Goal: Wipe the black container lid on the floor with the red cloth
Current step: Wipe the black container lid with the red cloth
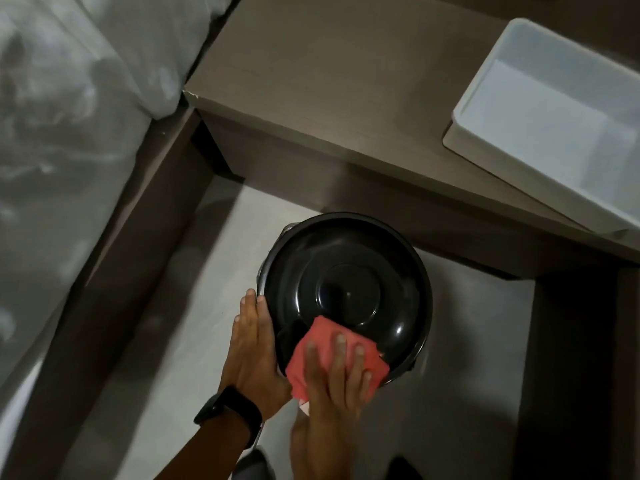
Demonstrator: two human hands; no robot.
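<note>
A round, glossy black container lid point(349, 282) sits on a container on the light floor, in the lower middle of the head view. The red cloth point(325, 344), folded, lies on the lid's near edge. My right hand point(332, 386) lies flat on the cloth with fingers spread, pressing it to the lid. My left hand point(251, 344), with a dark watch on the wrist, rests flat against the lid's left rim, fingers together and extended. The container under the lid is mostly hidden.
A brown wooden bedside unit point(311, 81) stands just beyond the lid, with a white plastic tray point(491, 109) on its right part. A bed with white bedding point(62, 116) and a brown frame runs along the left. A dark panel stands at the right.
</note>
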